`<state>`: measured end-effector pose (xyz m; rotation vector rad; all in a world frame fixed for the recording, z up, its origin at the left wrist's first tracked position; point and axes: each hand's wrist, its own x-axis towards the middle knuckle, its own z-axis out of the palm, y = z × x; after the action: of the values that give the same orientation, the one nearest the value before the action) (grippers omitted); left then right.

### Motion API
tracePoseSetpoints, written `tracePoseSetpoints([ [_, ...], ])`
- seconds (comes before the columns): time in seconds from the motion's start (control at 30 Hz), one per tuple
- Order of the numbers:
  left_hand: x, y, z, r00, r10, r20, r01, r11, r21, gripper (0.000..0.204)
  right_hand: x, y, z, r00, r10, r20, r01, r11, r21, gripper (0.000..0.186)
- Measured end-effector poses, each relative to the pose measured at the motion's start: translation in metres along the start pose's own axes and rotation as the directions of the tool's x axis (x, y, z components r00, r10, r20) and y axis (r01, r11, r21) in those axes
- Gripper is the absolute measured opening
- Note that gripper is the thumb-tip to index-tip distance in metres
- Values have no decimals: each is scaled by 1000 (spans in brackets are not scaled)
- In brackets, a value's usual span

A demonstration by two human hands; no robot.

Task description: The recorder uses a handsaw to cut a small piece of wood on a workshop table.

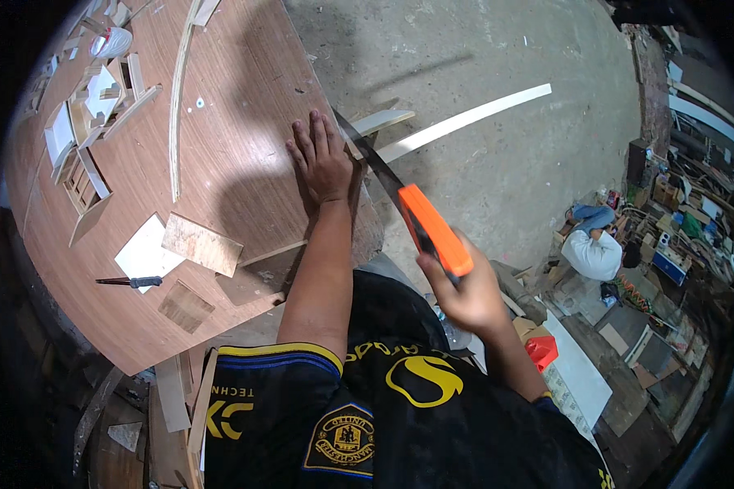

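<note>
My left hand [328, 167] lies flat at the right edge of the brown wood-grain table [253, 106], fingers spread and holding nothing. Wrapped around the orange handle of a handsaw [435, 228] is my right hand [471, 297], slightly blurred. The saw's dark blade slants up and left to the table edge, just beside my left fingers. A long white strip [481, 116] reaches out past that edge over the floor, its near end behind the blade. Next to it, a shorter white piece with a wooden edge [383, 121] also sticks out. Where the teeth touch is hidden.
Left on the table are a knife [143, 282], a white board [148, 253], thin wooden panels [202, 243], a long curved-looking strip [179, 106] and small wooden assemblies [81, 179]. A person [591, 248] sits at right amid piled scrap. Boards stand below the table's front edge.
</note>
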<state>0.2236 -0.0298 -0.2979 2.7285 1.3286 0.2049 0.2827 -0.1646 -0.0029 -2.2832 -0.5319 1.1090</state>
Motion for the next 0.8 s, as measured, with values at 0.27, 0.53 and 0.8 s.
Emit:
tracePoseSetpoints([
  [0.27,7,13,8,998,60,-30,-57,995,83,56,58,25,33,995,-38,-90,41,999,29,25],
  [0.53,1,-1,-4,998,-27,49,30,998,-62,58,-10,-5,-9,996,34,78,-37,998,45,26],
  [0.8,4,21,7,999,43,23,-43,999,-3,52,56,19,22,997,-21,-78,22,1000,7,29],
])
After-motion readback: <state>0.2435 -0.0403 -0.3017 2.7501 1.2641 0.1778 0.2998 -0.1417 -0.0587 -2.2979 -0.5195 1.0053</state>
